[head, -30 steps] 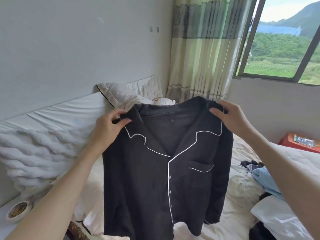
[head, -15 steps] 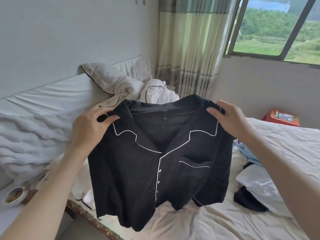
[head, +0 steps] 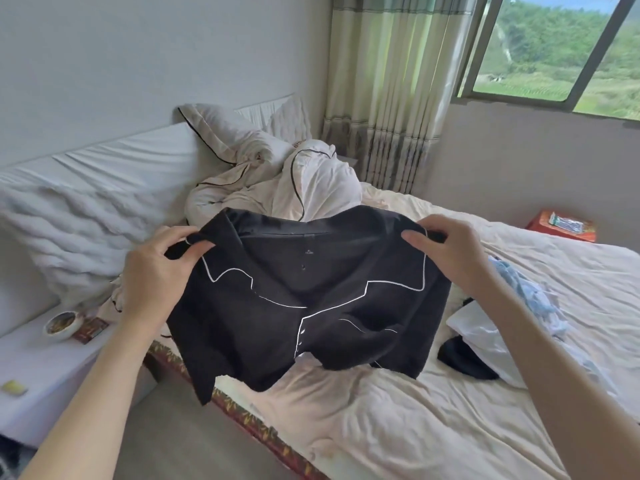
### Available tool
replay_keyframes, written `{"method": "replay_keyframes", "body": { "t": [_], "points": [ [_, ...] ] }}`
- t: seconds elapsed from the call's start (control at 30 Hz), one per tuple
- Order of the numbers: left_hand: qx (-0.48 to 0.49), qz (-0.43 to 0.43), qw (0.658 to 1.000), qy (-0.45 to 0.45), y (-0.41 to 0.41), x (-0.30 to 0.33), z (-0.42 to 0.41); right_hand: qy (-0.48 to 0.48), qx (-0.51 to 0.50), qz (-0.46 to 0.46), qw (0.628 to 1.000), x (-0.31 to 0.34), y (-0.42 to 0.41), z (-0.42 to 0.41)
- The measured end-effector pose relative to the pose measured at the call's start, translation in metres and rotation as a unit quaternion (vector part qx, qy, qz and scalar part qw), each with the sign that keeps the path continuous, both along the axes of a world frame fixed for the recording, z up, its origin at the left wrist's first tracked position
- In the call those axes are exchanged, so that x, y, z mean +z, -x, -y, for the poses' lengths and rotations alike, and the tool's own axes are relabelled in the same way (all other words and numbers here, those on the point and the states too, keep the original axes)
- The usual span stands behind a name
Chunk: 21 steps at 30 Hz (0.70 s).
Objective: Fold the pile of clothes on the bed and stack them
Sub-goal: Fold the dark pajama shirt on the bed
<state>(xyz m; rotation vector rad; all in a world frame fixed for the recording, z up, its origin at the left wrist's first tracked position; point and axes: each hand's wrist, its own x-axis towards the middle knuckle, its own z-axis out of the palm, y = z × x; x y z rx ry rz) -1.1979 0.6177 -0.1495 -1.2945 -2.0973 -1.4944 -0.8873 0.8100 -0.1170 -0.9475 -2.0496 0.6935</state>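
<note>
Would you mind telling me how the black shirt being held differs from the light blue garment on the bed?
The black shirt is spread out and held up at the shoulders by the left hand and right hand; the light blue garment lies crumpled on the bed, untouched. The shirt has white piping; the blue garment shows none. Neither is folded.

A shirt (head: 311, 306) hangs spread between the left hand (head: 156, 271) and the right hand (head: 446, 251), each gripping a shoulder, above the near edge of the bed (head: 398, 420). Behind it a bundled quilt (head: 284, 178) lies against the pillows (head: 79, 230) at the headboard. To the right on the bed lies a pile of clothes (head: 502, 327). Left of the bed, a bedside counter (head: 45, 368) carries a bowl (head: 62, 325) and what may be a small box (head: 90, 329) beside it. Beyond the bed's far right side stands a stool (head: 561, 225).
</note>
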Motion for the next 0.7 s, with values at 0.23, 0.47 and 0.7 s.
{"method": "replay_keyframes", "body": {
  "t": [0.23,0.47,0.7],
  "points": [
    [0.001,0.049,0.995,-0.082,-0.059,0.063,0.048,-0.118,-0.033,-0.072,0.990,0.049,-0.052,0.052],
    [-0.029,0.096,0.988,-0.119,-0.066,0.085,0.062,-0.192,-0.075,-0.080,0.975,0.073,-0.055,0.068],
    [-0.056,0.127,0.990,-0.017,-0.016,0.049,0.032,-0.194,-0.093,0.034,0.976,0.048,-0.007,0.026]
  ]
}}
